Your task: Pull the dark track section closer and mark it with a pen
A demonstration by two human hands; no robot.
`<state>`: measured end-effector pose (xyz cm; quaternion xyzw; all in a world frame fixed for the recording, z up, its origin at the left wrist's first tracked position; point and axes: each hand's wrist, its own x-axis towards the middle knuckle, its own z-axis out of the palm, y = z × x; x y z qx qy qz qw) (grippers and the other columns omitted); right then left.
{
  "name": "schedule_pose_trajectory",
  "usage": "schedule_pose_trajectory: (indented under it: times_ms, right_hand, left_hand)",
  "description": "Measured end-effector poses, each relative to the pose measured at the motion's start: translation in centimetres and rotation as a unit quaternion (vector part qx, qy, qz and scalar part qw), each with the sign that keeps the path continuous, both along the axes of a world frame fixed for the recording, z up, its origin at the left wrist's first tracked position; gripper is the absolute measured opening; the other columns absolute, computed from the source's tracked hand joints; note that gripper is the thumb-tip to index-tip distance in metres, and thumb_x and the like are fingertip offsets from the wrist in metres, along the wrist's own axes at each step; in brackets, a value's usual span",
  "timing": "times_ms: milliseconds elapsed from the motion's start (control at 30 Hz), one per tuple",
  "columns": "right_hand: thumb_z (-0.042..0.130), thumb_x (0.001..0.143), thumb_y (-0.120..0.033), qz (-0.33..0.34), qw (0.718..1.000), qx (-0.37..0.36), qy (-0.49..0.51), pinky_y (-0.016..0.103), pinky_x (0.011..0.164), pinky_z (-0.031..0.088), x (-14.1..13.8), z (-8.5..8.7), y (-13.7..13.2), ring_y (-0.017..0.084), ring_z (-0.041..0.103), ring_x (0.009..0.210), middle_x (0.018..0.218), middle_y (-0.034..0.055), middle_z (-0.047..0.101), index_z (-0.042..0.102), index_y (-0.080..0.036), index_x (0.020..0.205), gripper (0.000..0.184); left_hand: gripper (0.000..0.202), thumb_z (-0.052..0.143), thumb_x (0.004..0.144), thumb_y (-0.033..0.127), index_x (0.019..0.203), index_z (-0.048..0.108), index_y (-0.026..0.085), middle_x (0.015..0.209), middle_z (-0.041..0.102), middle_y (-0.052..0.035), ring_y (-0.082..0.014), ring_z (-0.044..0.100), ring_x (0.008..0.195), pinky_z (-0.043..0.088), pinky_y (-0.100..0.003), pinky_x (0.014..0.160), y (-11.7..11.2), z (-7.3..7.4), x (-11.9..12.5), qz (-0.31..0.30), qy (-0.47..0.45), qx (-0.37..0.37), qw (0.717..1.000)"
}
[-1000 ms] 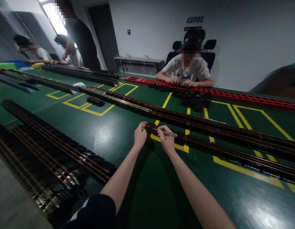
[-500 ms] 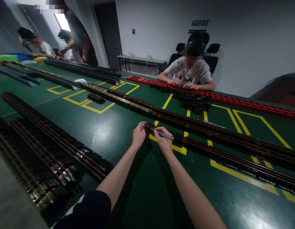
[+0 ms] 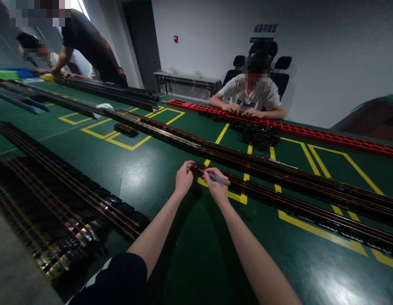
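copper-striped rail (image 3: pixel 294 204) lies along the green table (image 3: pixel 145 178) across yellow floor-style markings, its near end under both hands. left hand (image 3: pixel 184 179) curls its fingers over that end, gripping it. right hand (image 3: pixel 216 189) pinches a pen (image 3: pixel 219 179) with its tip on the rail. a seated person (image 3: pixel 252 95) works opposite at a red tray (image 3: pixel 311 133).

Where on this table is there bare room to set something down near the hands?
Bare green table lies left of the left hand, up to the rail stack, and between the forearms. Beyond the right hand with its pen, long rails crowd it.
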<state>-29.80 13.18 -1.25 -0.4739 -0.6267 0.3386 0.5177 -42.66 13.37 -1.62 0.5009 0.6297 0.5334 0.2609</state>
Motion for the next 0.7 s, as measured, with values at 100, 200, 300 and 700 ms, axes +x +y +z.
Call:
schedule_pose_trajectory:
  times_ms: [100,200,300,700]
  right_hand:
    - [0.057,0.076,-0.036,-0.017,1.000,0.006,-0.005,0.030,0.062,0.053,-0.06,-0.10,0.02,0.018,0.066,0.063,0.069,0.0027,0.067,0.062,-0.020,0.077,0.017]
    - [0.057,0.076,-0.036,-0.035,0.999,0.005,-0.003,0.030,0.060,0.053,-0.04,-0.13,-0.04,0.018,0.065,0.062,0.067,0.0024,0.067,0.061,-0.020,0.075,0.017]
    - [0.056,0.077,-0.037,-0.045,0.999,0.011,0.007,0.030,0.060,0.052,0.07,-0.12,-0.16,0.018,0.064,0.062,0.067,0.0019,0.066,0.060,-0.020,0.074,0.017]
    - [0.058,0.076,-0.036,-0.039,0.998,0.012,0.045,0.029,0.060,0.051,0.05,-0.01,-0.16,0.014,0.058,0.060,0.070,0.0005,0.058,0.054,-0.020,0.079,0.017]
  left_hand:
    - [0.039,0.039,0.071,0.000,0.099,0.060,0.018,0.092,0.069,-0.0037,-0.0143,0.065,0.083,0.051,-0.026,0.079,-0.05,0.12,0.06,0.001,0.002,-0.001,1.000]
    - [0.039,0.039,0.071,0.001,0.100,0.060,0.018,0.093,0.069,-0.0041,-0.0143,0.065,0.083,0.051,-0.026,0.079,-0.10,0.10,0.08,0.001,0.005,0.000,1.000]
    - [0.040,0.039,0.071,0.000,0.100,0.060,0.018,0.095,0.069,-0.0043,-0.0144,0.065,0.084,0.051,-0.027,0.080,-0.10,-0.02,0.05,-0.001,0.009,0.004,1.000]
    - [0.039,0.040,0.072,0.001,0.101,0.060,0.018,0.096,0.068,-0.0044,-0.0144,0.065,0.085,0.052,-0.028,0.081,-0.06,-0.16,0.07,-0.004,0.012,0.003,1.000]
